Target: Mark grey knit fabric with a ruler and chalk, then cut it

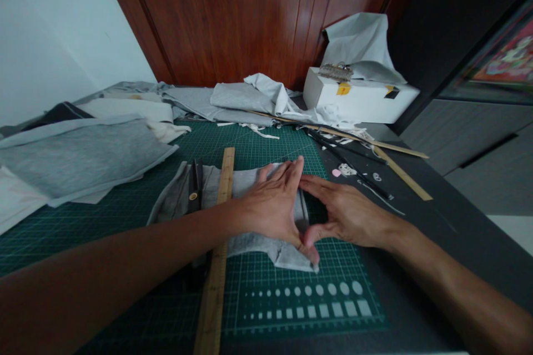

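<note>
A grey piece of fabric (245, 244) with seams lies on the green cutting mat (266, 138). My left hand (275, 199) presses flat on its right part, fingers spread. At the fabric's right edge is my right hand (341, 208), thumb and fingers apart in a C shape, the fingertips touching the edge and my left hand. Whether they pinch any cloth is hidden. Across the fabric, left of my hands, lies a wooden ruler (226, 177). Black scissors (194, 188) rest on the cloth further left, their handles partly behind my left forearm.
Grey fabric pieces (91, 150) are piled at the left, and more folded cloth (241, 97) lies at the back. A white box (358, 100) stands at the back right. Wooden strips (403, 175), black cords and small scraps lie on the dark table (416, 233).
</note>
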### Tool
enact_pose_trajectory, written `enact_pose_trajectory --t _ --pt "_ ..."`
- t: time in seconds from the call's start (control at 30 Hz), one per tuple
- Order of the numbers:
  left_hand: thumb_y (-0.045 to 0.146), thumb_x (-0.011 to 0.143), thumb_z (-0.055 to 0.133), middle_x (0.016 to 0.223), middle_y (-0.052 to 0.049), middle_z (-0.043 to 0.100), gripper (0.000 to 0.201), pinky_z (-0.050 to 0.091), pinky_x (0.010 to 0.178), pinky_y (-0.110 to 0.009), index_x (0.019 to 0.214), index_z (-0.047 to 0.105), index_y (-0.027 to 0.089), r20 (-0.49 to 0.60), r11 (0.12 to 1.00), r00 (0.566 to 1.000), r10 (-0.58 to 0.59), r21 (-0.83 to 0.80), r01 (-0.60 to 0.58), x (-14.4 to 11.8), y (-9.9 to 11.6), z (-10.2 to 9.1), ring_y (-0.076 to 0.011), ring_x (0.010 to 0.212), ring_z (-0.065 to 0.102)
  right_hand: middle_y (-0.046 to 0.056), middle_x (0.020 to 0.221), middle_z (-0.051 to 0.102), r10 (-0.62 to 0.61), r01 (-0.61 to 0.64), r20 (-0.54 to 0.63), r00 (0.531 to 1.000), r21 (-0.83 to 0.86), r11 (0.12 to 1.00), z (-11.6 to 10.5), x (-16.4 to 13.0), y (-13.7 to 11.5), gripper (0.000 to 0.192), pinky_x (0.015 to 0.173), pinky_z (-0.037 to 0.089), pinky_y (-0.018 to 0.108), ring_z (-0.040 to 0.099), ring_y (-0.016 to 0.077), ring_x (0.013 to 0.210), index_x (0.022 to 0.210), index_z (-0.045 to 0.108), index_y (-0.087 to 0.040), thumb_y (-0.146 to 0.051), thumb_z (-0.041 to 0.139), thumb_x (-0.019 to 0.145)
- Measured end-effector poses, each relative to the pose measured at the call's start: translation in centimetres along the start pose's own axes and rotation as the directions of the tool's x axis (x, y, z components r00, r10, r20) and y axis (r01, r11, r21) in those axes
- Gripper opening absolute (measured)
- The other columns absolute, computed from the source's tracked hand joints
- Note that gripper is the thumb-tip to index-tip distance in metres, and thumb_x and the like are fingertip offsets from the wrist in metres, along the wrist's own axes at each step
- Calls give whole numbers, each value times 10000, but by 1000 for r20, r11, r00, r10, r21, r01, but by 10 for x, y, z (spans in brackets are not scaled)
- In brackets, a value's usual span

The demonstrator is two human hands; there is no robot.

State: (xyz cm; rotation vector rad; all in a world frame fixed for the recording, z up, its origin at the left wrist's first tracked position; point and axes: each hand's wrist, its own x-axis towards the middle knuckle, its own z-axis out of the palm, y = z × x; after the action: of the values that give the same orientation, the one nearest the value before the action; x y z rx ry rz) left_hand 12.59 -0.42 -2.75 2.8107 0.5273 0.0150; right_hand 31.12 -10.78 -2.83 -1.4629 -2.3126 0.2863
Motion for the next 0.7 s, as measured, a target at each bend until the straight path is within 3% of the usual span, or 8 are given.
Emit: enact_pose_trajectory --t 0.1,0.2,0.27,0.33,0.43,0.53,0.7 --pt "877 449 772 1694 -284 -135 1740 -51 1272 -585 1601 -208 15 141 1000 990 23 13 -25 0 -2 -13 -389 1605 -117 234 1633 422 73 -72 28 997 -33 997 0 1 -7 1280 1152 468 581 515 433 1424 1619 372 -155 -802 822 610" --pt "830 520 781 1686 -312 -129 1634 20 1274 -595 1624 -79 -13 232 1000 972 27 -9 -26 -7 -5 -22 -425 1597 -101 229 1623 435 116 -114 15 993 -82 990 1 1 -12 1350 1164 463 562 529 423 1414 1613 385 -131 -804 860 543" --pt "799 590 785 1703 -320 0 1484 72 1270 -596 1630 92 -1 135 998 989 56 -27 -53 -17 -5 -22 -440 1604 8 240 1606 450 106 -104 15 994 -93 990 -1 1 -11 1363 1184 450 519 516 399 1431 1595 406 -81 -792 875 531" --pt "732 664 809 1674 -290 276 1226 151 1260 -573 1565 340 45 -35 992 992 120 -44 -121 -29 -3 -18 -422 1571 236 250 1587 470 83 -80 31 996 -89 993 -4 0 -7 1309 1199 435 489 513 381 1436 1568 438 -38 -771 872 574" --pt "558 728 874 1388 -176 643 742 334 1167 -501 1273 649 106 -171 977 966 193 -63 -206 -45 1 -11 -353 1340 551 229 1553 519 52 -51 48 997 -36 998 -8 -3 2 1065 1204 430 488 532 358 1423 1529 497 -32 -721 785 769" --pt "490 800 851 1233 -113 707 458 389 1083 -463 1088 740 152 -182 954 944 275 -72 -292 -53 3 -7 -307 1218 618 187 1514 578 50 -50 9 999 38 998 -8 -4 7 736 1200 443 479 562 317 1404 1477 575 -70 -587 658 960" --pt "526 865 789 1310 -82 711 371 333 1088 -466 1059 771 210 -212 889 875 436 -52 -456 -58 3 -4 -286 1255 599 156 1471 630 102 -98 -66 993 51 994 -2 -2 6 496 1182 475 461 618 290 1352 1417 643 -106 -383 647 1006"
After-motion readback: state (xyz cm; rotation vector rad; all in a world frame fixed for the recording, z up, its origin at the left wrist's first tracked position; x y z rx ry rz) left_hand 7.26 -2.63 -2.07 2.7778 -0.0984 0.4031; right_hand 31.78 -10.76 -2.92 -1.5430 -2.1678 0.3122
